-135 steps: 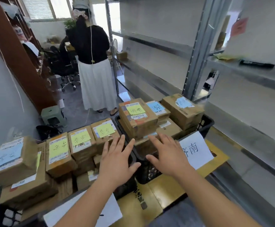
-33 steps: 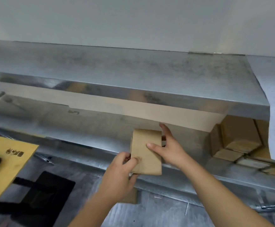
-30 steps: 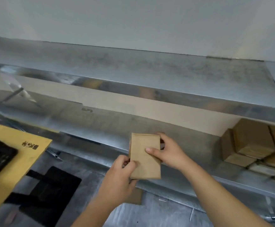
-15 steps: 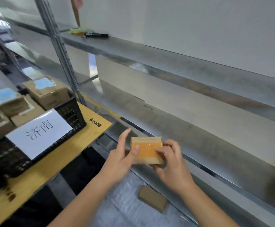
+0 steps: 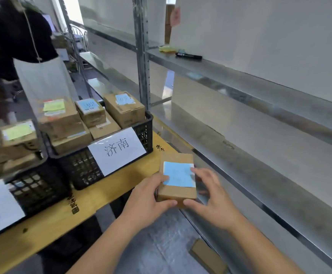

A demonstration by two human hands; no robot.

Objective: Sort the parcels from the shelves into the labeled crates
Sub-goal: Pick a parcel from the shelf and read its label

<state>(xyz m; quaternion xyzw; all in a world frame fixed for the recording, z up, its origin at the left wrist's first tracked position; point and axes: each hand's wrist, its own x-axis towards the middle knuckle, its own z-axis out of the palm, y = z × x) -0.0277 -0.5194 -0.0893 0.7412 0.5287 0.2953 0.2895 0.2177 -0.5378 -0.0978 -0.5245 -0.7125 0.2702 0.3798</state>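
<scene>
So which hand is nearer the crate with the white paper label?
Left. The left hand grips the parcel's near left side, just in front of the labeled crate. The right hand holds the parcel's right side, farther from it, toward the shelves.

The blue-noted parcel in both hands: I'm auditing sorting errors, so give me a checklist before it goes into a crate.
1. Grip: left hand and right hand both hold the parcel: ok.
2. Blue note faces up: ok.
3. Note's writing legible: cannot tell.
4. Crate labelled 济南 already holds blue-noted boxes: ok.
5. Free space in that crate: cannot tell.
</scene>
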